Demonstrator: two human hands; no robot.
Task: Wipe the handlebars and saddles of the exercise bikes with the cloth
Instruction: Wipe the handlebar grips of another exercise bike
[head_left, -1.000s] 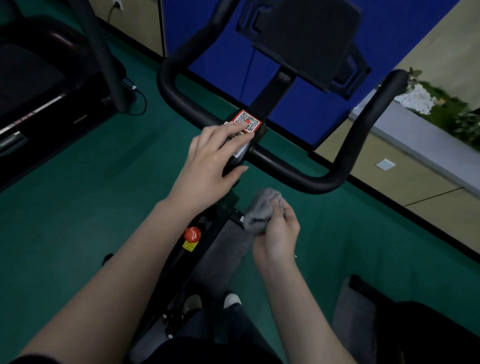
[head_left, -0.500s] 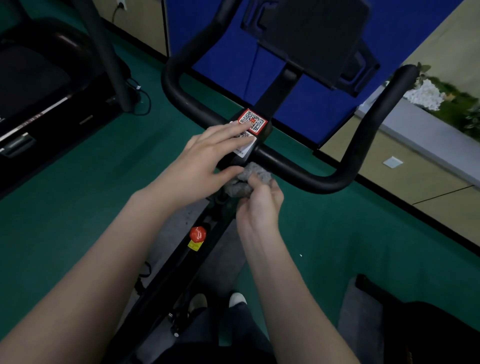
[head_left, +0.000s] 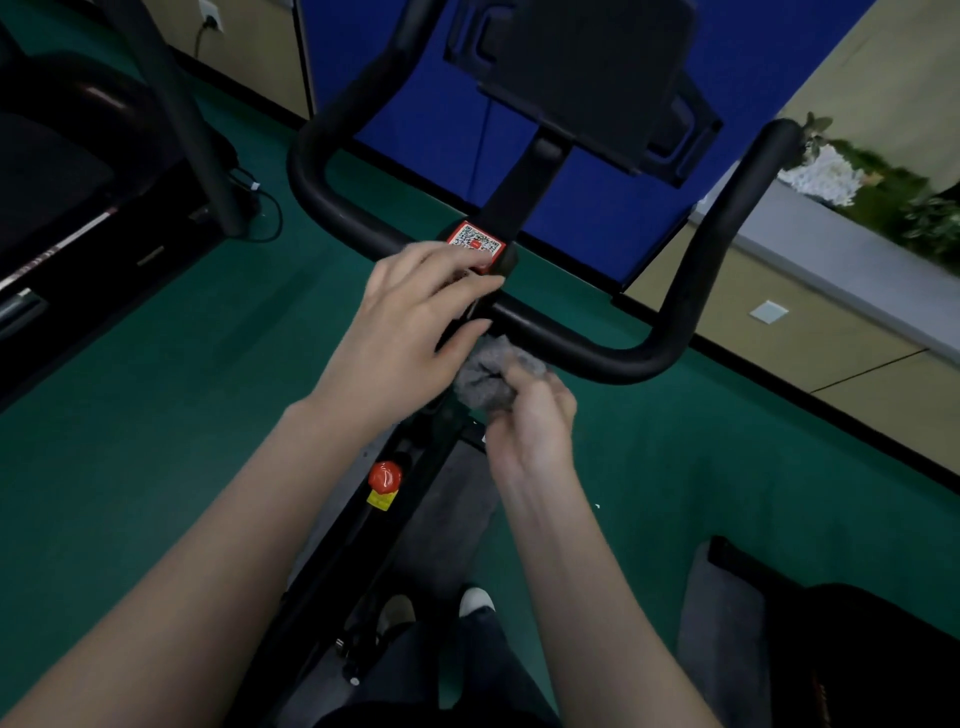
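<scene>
A black U-shaped handlebar (head_left: 597, 348) of an exercise bike fills the middle of the view, with a red QR sticker (head_left: 475, 243) on its centre clamp. My left hand (head_left: 410, 322) rests on the clamp with straight fingers over the sticker's lower edge. My right hand (head_left: 530, 421) grips a bunched grey cloth (head_left: 488, 379) just below the bar, right of the clamp, with the cloth at the bar's underside. No saddle shows in this view.
A black console mount (head_left: 582, 67) rises behind the bar. A red knob (head_left: 385, 475) sits on the bike frame below. A treadmill (head_left: 67, 197) stands at left on green floor. A dark grey-edged object (head_left: 831, 639) lies at lower right, a blue wall panel (head_left: 597, 208) behind.
My right hand lifted the cloth from below the clamp up to the bar's underside, then held near there. My left hand stayed on the clamp.
</scene>
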